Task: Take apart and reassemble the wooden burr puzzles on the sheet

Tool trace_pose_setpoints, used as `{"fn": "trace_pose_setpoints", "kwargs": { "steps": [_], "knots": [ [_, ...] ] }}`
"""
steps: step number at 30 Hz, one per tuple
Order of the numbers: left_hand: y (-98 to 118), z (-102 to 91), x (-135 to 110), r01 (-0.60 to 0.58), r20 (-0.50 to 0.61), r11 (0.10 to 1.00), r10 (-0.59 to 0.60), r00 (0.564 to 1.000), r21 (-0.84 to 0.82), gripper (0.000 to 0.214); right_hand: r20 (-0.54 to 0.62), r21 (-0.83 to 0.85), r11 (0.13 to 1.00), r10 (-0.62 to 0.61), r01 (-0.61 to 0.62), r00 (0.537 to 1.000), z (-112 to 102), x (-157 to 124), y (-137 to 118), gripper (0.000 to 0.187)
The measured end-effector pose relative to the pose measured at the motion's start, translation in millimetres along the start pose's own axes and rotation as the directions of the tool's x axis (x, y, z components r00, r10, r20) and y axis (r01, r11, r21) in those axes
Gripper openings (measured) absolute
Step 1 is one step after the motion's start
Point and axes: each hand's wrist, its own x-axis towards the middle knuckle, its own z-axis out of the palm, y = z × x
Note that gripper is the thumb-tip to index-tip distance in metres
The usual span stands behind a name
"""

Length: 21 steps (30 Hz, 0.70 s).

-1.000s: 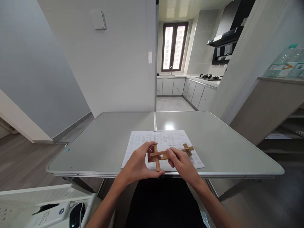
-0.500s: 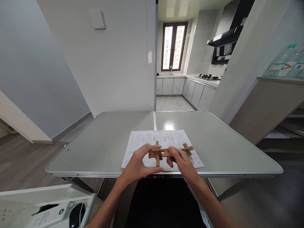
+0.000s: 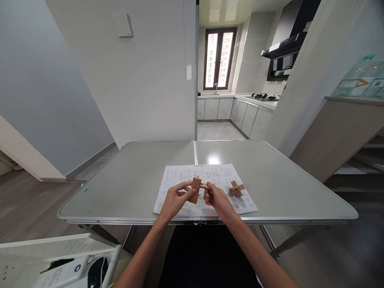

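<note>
A light-brown wooden puzzle assembly point(image 3: 196, 189) is held just above the white printed sheet point(image 3: 180, 176): its thick block stands nearly upright (slightly tilted), and a thinner bar pokes out to the right.

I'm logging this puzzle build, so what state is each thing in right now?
table: unfolded, standing level.
printed sheet: flat on the table.
small wooden cross: lying free on the sheet.
wooden puzzle assembly: held above the sheet, gripped from two sides.
left hand: closed on the assembly's upright block.
right hand: pinching its crossbar.
</note>
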Motion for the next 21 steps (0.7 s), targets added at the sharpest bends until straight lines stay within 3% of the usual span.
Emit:
{"fn": "trace_pose_setpoints", "kwargs": {
  "steps": [6, 9, 11, 13, 21],
  "knots": [
    [-11.6, -5.1, -0.3, -0.065, -0.069, 0.996, 0.07, 0.995, 0.066, 0.043, -0.082, -0.017, 0.999, -0.048, 0.047, 0.995, -5.8, 7.4, 8.9, 0.042],
    [-20.5, -17.7, 5.3, -0.051, -0.193, 0.968, 0.1, 0.976, 0.244, 0.046, -0.107, -0.055, 0.996, -0.082, 0.077, 0.991, -9.6, 6.3, 8.0, 0.044],
    [-27.2, -29.2, 11.4, 0.008, -0.284, 0.892, 0.136, 0.949, 0.453, 0.046, -0.104, -0.086, 0.992, -0.1, 0.091, 0.99, -11.3, 3.6, 6.3, 0.044],
    [-33.0, -40.6, 17.7, 0.064, -0.303, 0.799, 0.152, 0.941, 0.598, 0.044, -0.088, -0.114, 0.988, -0.116, 0.106, 0.989, -11.4, 0.3, 4.3, 0.045],
    [-38.6, -61.2, 33.6, 0.173, -0.312, 0.652, 0.102, 0.945, 0.738, 0.039, -0.006, -0.201, 0.963, -0.185, 0.18, 0.983, -2.8, -9.4, -2.7, 0.052]
  ]
}}
